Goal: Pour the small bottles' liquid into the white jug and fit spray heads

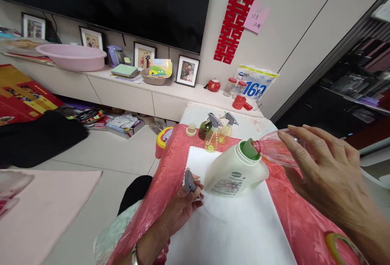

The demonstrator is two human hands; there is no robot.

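Note:
In my left hand (183, 210) is a grey trigger spray head (189, 181), pinched between fingers and thumb, with a thin clear tube trailing from it. My right hand (326, 159) grips a clear pinkish plastic bottle (278, 148) lying almost on its side in the air. The bottle's neck meets the green spout in the mouth of a large pale green jug (233, 171). That jug stands uncapped on a white sheet (240, 224). Behind it are several spray bottles with grey trigger heads, one of them amber (211, 138). A pale round cap (191, 129) lies to their left.
A red cloth under clear plastic (170, 163) covers the table. A roll of tape (338, 246) lies at the lower right. On the back cabinet are red-lidded jars (230, 86), a photo frame (188, 70) and a pink basin (73, 57). A yellow-and-red stool (160, 143) stands beside the table.

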